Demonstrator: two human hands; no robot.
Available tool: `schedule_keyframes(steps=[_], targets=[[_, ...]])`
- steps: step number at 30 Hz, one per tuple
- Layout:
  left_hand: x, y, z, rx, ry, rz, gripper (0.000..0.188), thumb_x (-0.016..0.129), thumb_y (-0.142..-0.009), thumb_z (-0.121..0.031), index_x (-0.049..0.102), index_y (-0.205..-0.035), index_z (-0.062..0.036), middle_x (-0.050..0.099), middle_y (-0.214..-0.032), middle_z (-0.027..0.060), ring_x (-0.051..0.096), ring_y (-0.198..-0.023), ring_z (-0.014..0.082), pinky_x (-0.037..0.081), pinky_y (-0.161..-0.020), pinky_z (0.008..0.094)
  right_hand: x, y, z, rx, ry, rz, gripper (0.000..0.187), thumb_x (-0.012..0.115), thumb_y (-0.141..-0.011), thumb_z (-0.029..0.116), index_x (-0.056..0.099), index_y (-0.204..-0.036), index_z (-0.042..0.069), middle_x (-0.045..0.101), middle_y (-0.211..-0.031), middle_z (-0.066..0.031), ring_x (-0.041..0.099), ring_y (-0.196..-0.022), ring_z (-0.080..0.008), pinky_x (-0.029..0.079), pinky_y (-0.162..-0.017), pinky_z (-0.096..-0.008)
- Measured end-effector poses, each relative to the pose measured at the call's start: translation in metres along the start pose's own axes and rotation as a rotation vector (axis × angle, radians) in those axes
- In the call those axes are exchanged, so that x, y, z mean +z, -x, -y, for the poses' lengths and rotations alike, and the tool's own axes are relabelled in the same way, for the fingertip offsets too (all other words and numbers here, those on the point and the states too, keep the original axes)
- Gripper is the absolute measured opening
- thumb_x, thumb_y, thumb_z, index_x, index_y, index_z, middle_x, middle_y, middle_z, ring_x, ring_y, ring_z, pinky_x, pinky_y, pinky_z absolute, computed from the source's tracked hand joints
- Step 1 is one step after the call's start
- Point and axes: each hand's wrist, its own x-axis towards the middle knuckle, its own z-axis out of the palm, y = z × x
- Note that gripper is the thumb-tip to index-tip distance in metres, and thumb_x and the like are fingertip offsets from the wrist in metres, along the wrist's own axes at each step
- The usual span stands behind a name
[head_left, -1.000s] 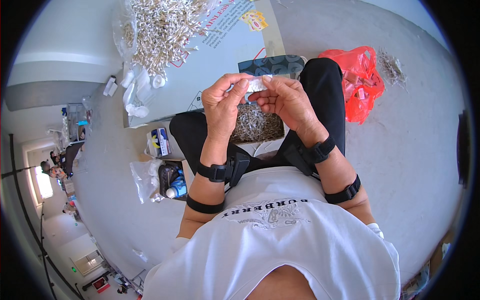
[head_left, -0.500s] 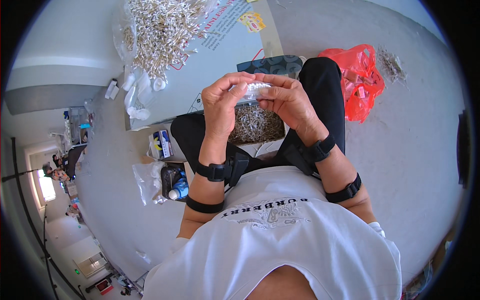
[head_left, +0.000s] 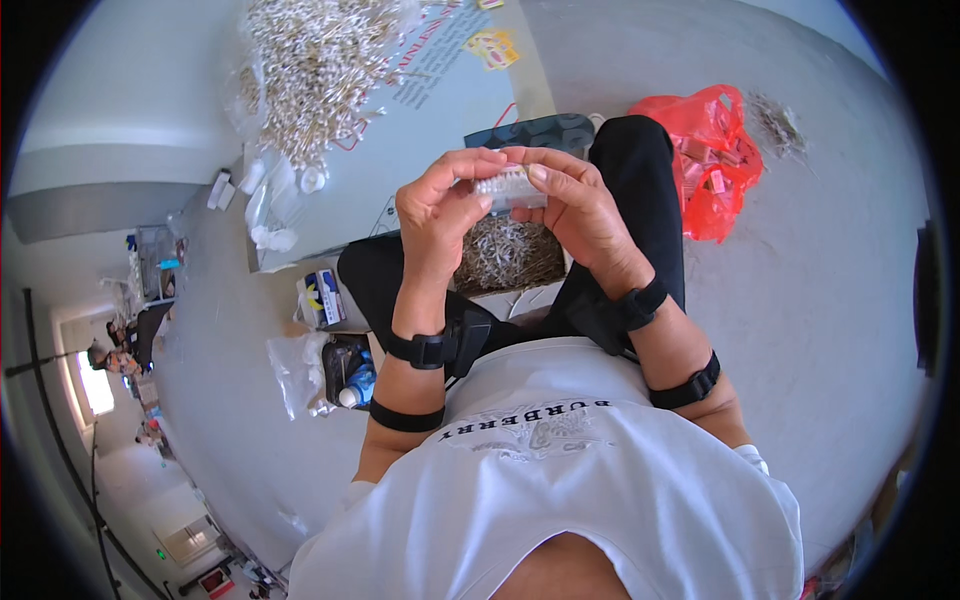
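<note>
Between my two hands, above my lap, is a small clear plastic pack of cotton swabs (head_left: 506, 188). A row of white swab tips shows along its upper side. My left hand (head_left: 435, 205) grips the left end, its thumb pressed on the near side. At the right end, my right hand (head_left: 585, 205) pinches the pack with thumb and fingers; some fingers are hidden behind it. Beneath the hands, between my legs, stands an open box (head_left: 558, 262) of loose cotton swabs (head_left: 508, 250).
Ahead, a large heap of cotton swabs (head_left: 320, 75) in clear plastic lies on a pale blue printed surface (head_left: 400, 150). A red plastic bag (head_left: 715, 110) with pink packets is at right. A small box (head_left: 322, 298) and a container with a blue bottle (head_left: 358, 388) stand at left.
The pack has turned in my hands, and its row of swab tips now shows more plainly. My right thumb has shifted up to its upper edge. The view has moved slightly.
</note>
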Motion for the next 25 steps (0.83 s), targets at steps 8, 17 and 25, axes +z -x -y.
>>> schedule_keyframes(steps=[8, 17, 25], targets=[[0.013, 0.000, 0.016, 0.052, -0.026, 0.093, 0.028, 0.059, -0.078, 0.005, 0.063, -0.105, 0.0071, 0.063, -0.114, 0.0175, 0.059, -0.105, 0.0205, 0.048, -0.084, 0.0316, -0.074, 0.015, 0.050, -0.174, 0.208, -0.552, 0.039, 0.061, -0.085, 0.009, 0.057, -0.123, 0.005, 0.064, -0.101, -0.0073, 0.065, -0.079, -0.0167, 0.055, -0.058, -0.0291], [0.014, -0.007, 0.048, -0.249, -0.040, 0.072, 0.023, 0.061, -0.083, 0.000, 0.065, -0.104, 0.0048, 0.069, -0.101, 0.0142, 0.064, -0.092, 0.0158, 0.049, -0.082, 0.0289, -0.275, 0.027, 0.093, -0.162, 0.205, -1.101, 0.037, 0.064, -0.088, 0.017, 0.054, -0.119, 0.001, 0.063, -0.100, -0.0104, 0.064, -0.081, -0.0192, 0.052, -0.063, -0.0312], [-0.053, 0.013, 0.042, -0.334, -0.121, -0.222, 0.017, 0.060, -0.085, 0.003, 0.064, -0.101, 0.0050, 0.069, -0.097, 0.0099, 0.058, -0.079, 0.0072, 0.042, -0.069, 0.0204, -0.377, -0.002, 0.060, -0.025, 0.037, -0.392, 0.013, 0.063, -0.084, 0.014, 0.062, -0.093, 0.005, 0.063, -0.081, -0.0102, 0.063, -0.068, -0.0220, 0.052, -0.061, -0.0312]])
